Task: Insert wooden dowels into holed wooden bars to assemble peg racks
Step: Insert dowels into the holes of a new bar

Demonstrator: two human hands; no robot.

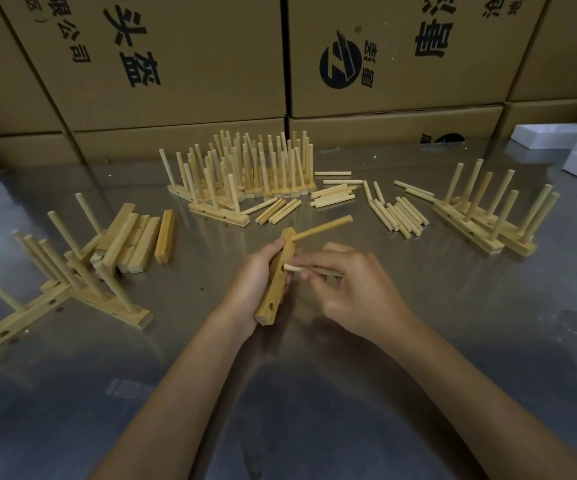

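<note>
Left hand point(256, 275): we see it wrapped around the holed bar point(276, 282), fingers curled on its far side, holding it lifted off the surface point(315, 393) at a tilt, near end lower
Holed bar: near the middle of the scene, between the two hands; one dowel point(321, 228) already stands out of its far end, pointing right and away; an open hole shows near its near end
Right hand point(346, 289): fingers point(309, 266) pinched together on a second dowel point(294, 268), whose left tip is at the middle hole of the bar; we cannot tell how deep it sits, the hand is slightly blurred
Loose dowels point(398, 213): lying flat in scattered bunches on the far side of the surface, right of centre
Finished racks point(245, 168): a dense cluster standing at the far centre, pegs upright; another pair at the far right point(488, 216); more at the near left point(72, 271), pegs leaning
Bare bars point(138, 240): a small stack lying left of the hands, beside the left racks
Cardboard boxes point(176, 64): stacked along the far edge, printed with dark characters
White foam pieces point(550, 133): at the far right corner
</note>
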